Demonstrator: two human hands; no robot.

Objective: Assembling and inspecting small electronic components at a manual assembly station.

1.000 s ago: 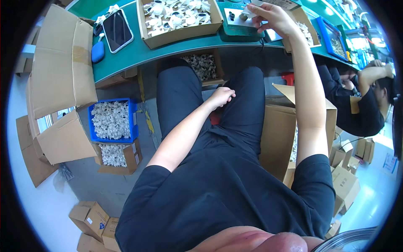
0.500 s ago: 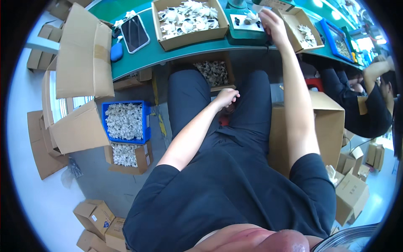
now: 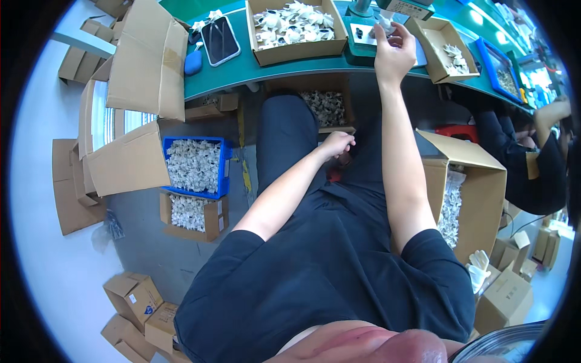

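My right hand [image 3: 394,59] is over the small fixture plate [image 3: 361,34] on the green bench, thumb and fingers closed around a white finned part [image 3: 385,24]. Whether that part still touches the plate I cannot tell. Small black pieces show on the plate left of the fingers. My left hand [image 3: 338,145] rests between my thighs, fingers curled in; what they hold, if anything, is hidden. Left of the fixture is a cardboard tray [image 3: 301,53] heaped with similar white parts. On the right, a shallower cardboard box [image 3: 458,78] has a few of them.
A phone [image 3: 220,40] and a blue case [image 3: 193,62] lie at the bench's left. Beside my left leg stands a blue bin [image 3: 226,169] of white parts, and a large carton [image 3: 481,209] stands on my right. Another person's arm [image 3: 548,118] shows at far right.
My right hand has shifted from the fixture's right side to the white part and closed on it. The whole view has shifted, showing white parts inside the right-hand carton. My left hand stays curled.
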